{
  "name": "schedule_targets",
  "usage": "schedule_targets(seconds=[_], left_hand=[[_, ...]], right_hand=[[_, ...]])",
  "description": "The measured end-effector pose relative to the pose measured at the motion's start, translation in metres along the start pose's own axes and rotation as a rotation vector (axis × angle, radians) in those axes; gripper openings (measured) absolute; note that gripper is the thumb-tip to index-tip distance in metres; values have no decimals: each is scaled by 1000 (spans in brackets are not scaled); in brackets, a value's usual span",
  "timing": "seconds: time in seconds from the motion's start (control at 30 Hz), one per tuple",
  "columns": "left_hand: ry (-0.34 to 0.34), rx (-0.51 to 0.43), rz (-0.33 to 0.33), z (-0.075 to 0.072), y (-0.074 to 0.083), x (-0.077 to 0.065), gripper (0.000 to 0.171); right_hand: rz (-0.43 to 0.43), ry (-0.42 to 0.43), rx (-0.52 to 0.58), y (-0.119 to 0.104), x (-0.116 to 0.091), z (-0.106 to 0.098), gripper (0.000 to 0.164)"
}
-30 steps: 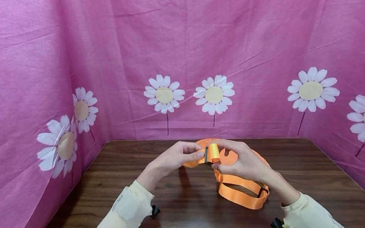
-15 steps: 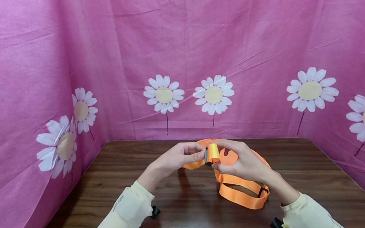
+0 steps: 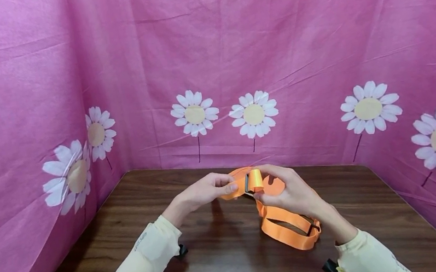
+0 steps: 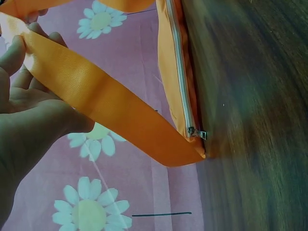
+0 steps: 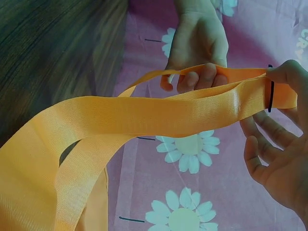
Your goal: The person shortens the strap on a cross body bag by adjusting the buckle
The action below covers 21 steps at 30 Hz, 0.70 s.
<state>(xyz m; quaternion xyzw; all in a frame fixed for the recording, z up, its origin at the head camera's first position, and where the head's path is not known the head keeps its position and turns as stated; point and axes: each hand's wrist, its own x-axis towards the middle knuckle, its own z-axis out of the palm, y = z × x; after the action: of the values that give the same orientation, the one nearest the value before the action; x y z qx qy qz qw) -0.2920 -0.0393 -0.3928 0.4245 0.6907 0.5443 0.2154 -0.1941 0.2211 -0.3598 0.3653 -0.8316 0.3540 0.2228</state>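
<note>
Orange webbing passes between two bare hands, and much of what lies behind them is hidden. In the head view the right hand [image 3: 289,186] covers a large part of the orange bag [image 4: 168,62], so its full outline is hard to make out. In the left wrist view the strap [image 4: 110,101] runs out at the left edge, beside the fingertips; in the right wrist view the orange fabric is cut off at the lower left. Lettering on the left sleeve [image 3: 155,244] is too small to read surely.

The left hand [image 3: 202,191] pinches the strap between thumb and fingers. The right hand grips it at the dark buckle [image 3: 247,183], where the webbing doubles back in a small upright curl. Between the hands the strap's long axis runs left to right, its folded end toward the right hand. From the left hand it slopes down to the bag's corner, next to a metal zip pull [image 4: 198,132].

Nearer the person, a wider loop [image 3: 284,236] stands on edge, slanting down to the right, with a second buckle [image 3: 313,228] at its right end. Beneath is a dark wood-grain table [image 3: 219,266], enclosed by creased pink cloth [image 3: 206,54] printed with white daisies.
</note>
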Motion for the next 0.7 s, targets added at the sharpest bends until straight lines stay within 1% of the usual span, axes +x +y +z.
schedule_targets(seconds=[0.23, 0.43, 0.57, 0.7], left_hand=[[19, -22, 4, -1, 3, -1, 23], [-1, -45, 22, 1, 4, -2, 22], [-11, -46, 29, 3, 4, -1, 21], [-24, -36, 41, 5, 6, 0, 21]], right_hand=[[11, -1, -12, 0, -1, -1, 52], [19, -22, -9, 0, -1, 1, 50], [24, -36, 17, 1, -1, 3, 45], [2, -47, 21, 4, -1, 6, 37]])
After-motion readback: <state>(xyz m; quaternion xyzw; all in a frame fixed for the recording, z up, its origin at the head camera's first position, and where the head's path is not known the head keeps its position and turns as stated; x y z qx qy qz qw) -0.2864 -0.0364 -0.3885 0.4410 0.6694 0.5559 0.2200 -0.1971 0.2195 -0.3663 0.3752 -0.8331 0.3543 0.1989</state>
